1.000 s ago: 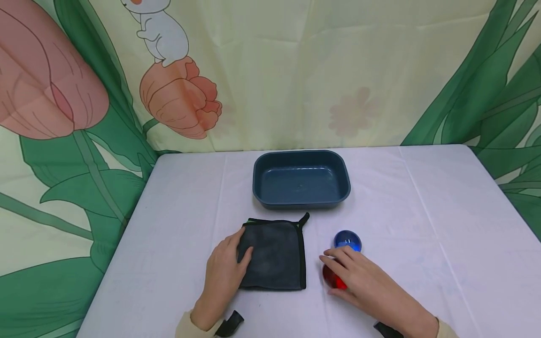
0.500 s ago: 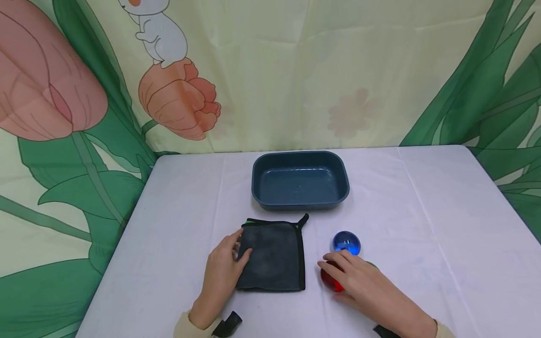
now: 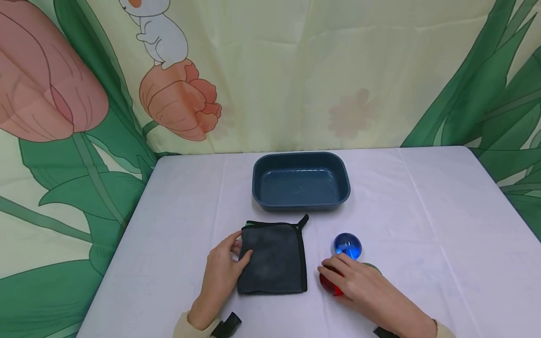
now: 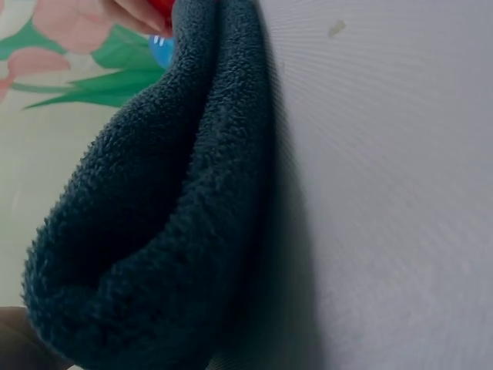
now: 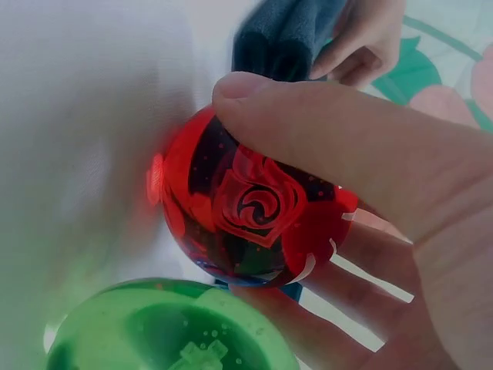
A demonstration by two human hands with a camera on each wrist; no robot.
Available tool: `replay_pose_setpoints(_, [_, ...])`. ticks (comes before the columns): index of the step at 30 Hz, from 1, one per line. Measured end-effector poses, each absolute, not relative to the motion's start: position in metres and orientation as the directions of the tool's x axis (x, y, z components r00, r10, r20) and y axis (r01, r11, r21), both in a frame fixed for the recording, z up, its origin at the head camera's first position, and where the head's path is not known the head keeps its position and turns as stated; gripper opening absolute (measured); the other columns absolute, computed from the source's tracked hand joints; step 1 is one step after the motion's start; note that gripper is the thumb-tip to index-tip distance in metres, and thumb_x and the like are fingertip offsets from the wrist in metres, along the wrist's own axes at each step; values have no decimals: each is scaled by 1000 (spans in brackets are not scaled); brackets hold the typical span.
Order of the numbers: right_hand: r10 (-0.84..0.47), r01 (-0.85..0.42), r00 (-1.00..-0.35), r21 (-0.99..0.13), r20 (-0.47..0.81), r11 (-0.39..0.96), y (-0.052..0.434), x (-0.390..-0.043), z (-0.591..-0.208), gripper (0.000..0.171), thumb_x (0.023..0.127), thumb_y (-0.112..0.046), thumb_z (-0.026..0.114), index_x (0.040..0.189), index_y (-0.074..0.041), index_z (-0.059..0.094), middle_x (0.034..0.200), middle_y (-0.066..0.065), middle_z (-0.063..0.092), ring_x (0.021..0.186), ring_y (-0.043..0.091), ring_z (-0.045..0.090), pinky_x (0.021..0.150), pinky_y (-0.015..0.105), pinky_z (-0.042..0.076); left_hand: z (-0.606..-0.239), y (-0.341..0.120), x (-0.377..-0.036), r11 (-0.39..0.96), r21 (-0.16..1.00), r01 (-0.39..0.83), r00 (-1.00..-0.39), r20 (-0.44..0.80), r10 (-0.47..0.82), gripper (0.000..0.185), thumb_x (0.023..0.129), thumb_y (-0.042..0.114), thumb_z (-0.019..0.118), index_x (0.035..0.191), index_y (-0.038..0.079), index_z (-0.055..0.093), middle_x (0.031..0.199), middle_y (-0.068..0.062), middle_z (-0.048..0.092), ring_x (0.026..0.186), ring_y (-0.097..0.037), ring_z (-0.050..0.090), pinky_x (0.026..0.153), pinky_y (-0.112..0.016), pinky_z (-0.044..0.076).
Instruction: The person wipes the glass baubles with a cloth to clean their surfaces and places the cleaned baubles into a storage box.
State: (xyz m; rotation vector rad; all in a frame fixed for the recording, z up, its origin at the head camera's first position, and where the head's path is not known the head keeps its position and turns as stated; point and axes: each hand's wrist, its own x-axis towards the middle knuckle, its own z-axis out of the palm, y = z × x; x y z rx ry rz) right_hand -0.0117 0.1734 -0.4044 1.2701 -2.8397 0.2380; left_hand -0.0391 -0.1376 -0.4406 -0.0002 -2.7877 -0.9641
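A folded dark blue-grey towel [image 3: 272, 258] with black edging and a hanging loop lies on the table. My left hand [image 3: 221, 267] pinches its left edge, thumb on top; the left wrist view shows the fluffy fold [image 4: 177, 193] close up. To the right, my right hand [image 3: 357, 281] grips a clear red ball [image 5: 258, 204] with a rose pattern, thumb on one side and fingers round the other. Just beyond that hand sits a clear blue ball [image 3: 348, 245]. A clear green ball [image 5: 177, 327] is beside the red one, mostly hidden by the hand in the head view.
A dark blue rectangular plastic tub [image 3: 301, 206] stands behind the towel, near the back edge of the table. White cloth [image 3: 181, 211] covers the tabletop. A printed curtain [image 3: 274, 84] with tulips and a rabbit hangs behind.
My right hand and the red ball have shifted slightly toward me, and a bit of the green ball now shows behind the hand. The left hand stays at the towel's edge.
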Motion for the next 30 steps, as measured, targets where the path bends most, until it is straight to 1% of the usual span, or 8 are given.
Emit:
replay_pose_setpoints(2, [-739,-745,-666,-143,103,652,173,-11,-405,60,70,-27,91,123,-12,68,117,3,64,105,20,58,70,28,62,-440,-138,-39,769,637,53,-983,169,-73,48,75,7,85,119,-1,67,84,-2,69,73,-13,64,59,-24,50])
replay_pose_setpoints(6, [-729,-743,-669,-159,145,651,170,-11,-402,59,69,-27,91,122,-12,69,116,2,65,104,19,58,68,27,62,-437,-137,-40,750,660,41,-981,169,-95,44,77,7,82,119,2,68,84,-1,69,72,-11,64,63,-26,51])
replay_pose_setpoints(9, [-721,-743,-669,-166,181,648,169,-13,-399,59,67,-25,92,120,-11,70,115,2,65,103,18,58,68,27,62,-436,-136,-39,739,673,45,-979,176,-100,42,79,6,79,119,5,68,85,0,68,71,-9,64,66,-28,52])
replay_pose_setpoints(12, [-712,-739,-674,-178,198,650,168,-15,-394,61,64,-24,94,120,-12,70,114,2,65,103,18,58,67,28,62,-435,-137,-39,715,697,53,-981,172,-94,42,80,5,78,120,6,67,87,0,67,70,-8,65,63,-25,52])
replay_pose_setpoints(17, [-688,-719,-695,-205,210,664,168,-21,-388,63,62,-27,95,119,-13,71,114,2,65,104,18,59,65,31,63,-431,-138,-39,648,760,57,-987,140,-77,45,80,4,78,123,8,65,88,-1,65,73,-10,65,57,-19,53])
replay_pose_setpoints(22, [-649,-703,-710,-225,272,674,168,-26,-384,65,61,-28,96,119,-13,71,114,2,64,101,18,60,65,31,63,-427,-139,-40,590,804,80,-990,131,-44,48,79,5,81,125,8,64,90,-2,64,76,-12,66,59,-20,56])
replay_pose_setpoints(27, [-626,-708,-700,-219,344,671,170,-31,-383,67,60,-25,97,120,-12,70,116,2,65,102,16,61,67,28,62,-422,-137,-41,573,810,125,-987,161,-12,48,79,4,81,124,8,65,91,-1,64,77,-13,66,58,-20,56])
replay_pose_setpoints(30, [-616,-705,-701,-227,359,672,170,-34,-382,69,58,-25,98,120,-11,70,116,3,65,102,15,61,69,28,62,-419,-135,-41,555,821,136,-985,171,-12,48,79,3,80,125,8,65,91,-2,65,77,-13,67,58,-20,57])
